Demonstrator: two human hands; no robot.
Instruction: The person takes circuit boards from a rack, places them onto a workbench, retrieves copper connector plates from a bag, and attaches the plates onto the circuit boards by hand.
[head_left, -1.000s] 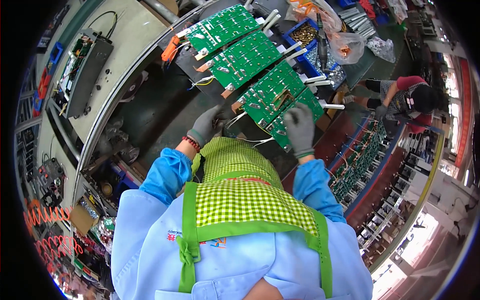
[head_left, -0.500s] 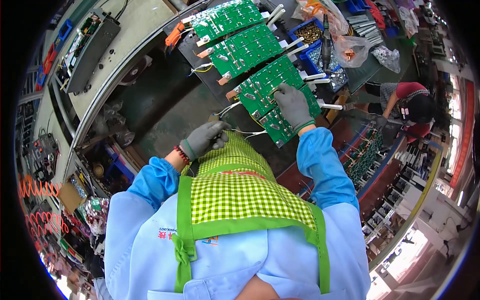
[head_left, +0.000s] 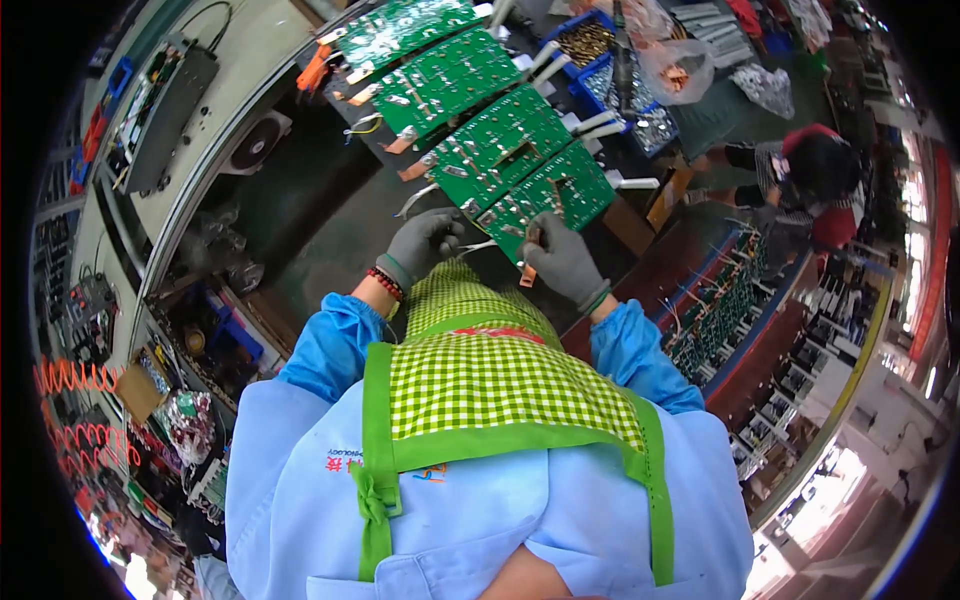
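My right hand, in a grey glove, is closed on a small copper strip at the near end of the closest green circuit board. The fingers partly hide the strip. To the left, my left hand, also gloved, has its fingers curled beside the white wires at that board; what they hold, if anything, is hidden. Behind it lie a second circuit board with a rectangular slot, a third board and a far board. Copper tabs jut from their left ends.
Blue bins hold brass parts and silver screws, with a dark power driver across them. An orange-handled tool lies at far left. At right, a co-worker bends near a rack of boards.
My right hand has drawn back from over the boards to the closest board's near end, where a copper strip now shows. My left hand has moved slightly right and up. The view has shifted.
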